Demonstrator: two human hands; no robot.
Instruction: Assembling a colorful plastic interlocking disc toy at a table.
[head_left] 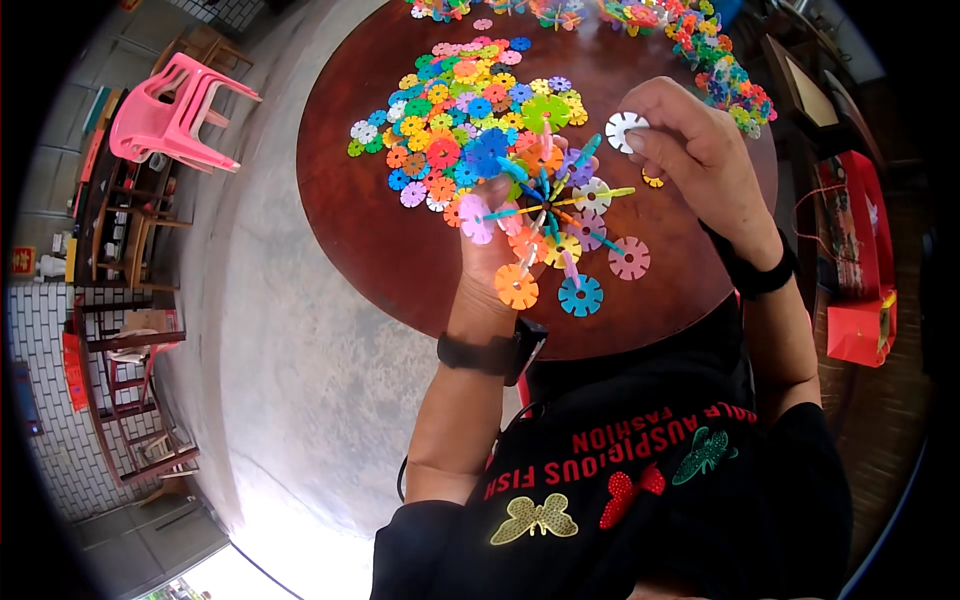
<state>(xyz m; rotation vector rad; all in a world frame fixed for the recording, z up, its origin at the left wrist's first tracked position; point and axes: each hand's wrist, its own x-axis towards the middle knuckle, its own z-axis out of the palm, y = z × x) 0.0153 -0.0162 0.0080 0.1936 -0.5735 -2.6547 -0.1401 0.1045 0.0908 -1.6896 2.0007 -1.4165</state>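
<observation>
Cluster of notched discs point(563, 249) in the left hand point(484, 262), one white disc point(622, 132) in the right hand point(690, 150)

Most of the left fingers are hidden behind the cluster, which that hand grips from its left side above the table point(360, 250); the exact hold is hard to make out. The right thumb and forefinger pinch the white disc near the cluster's upper right, a gap showing between the two; the remaining right fingers are curled, partly out of sight. A lone yellow disc point(653, 181) is half covered by the right hand. At the far side, joined discs point(640, 15) run off the top edge, cut short there, while the table's near rim disappears behind the black shirt point(640, 450).

Count: two hands, two black wristbands point(480, 353) (one to each wrist), one cluster, one white disc, one round brown table, three butterflies point(535, 519) on the shirt. Loose discs lie in one pile point(440, 125), too overlapped to number. Pink seating point(170, 115) stands on the left, and whether it is one chair or several nested I cannot tell.
</observation>
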